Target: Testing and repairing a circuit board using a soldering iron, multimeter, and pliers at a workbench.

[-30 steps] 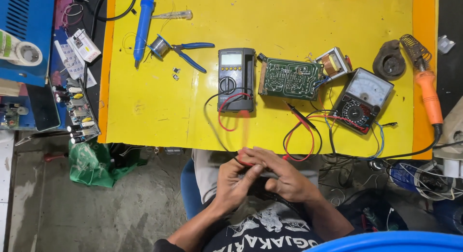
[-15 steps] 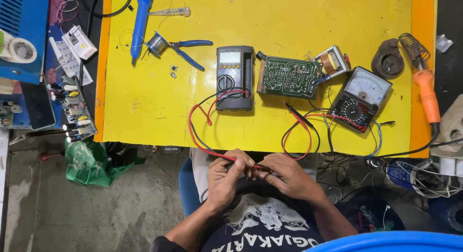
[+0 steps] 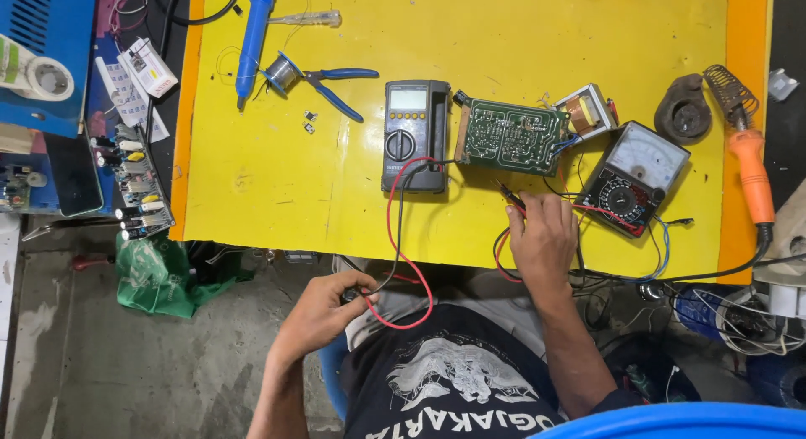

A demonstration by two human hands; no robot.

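My left hand (image 3: 323, 309) sits below the yellow desk (image 3: 277, 187), off its near edge, its grip pinched shut on the end of the red and black leads (image 3: 395, 237) that loop up to the dark digital meter (image 3: 414, 135). My right hand (image 3: 544, 236) rests on the desk to the right of that meter, just below the green circuit board (image 3: 510, 137) and beside the analog meter (image 3: 631, 179), fingers curled on a red-tipped probe (image 3: 510, 197), though I cannot tell how firmly.

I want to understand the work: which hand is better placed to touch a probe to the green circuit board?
Probably the right hand: it rests on the yellow table beside the board, pinching a probe. The left hand is below the table edge.
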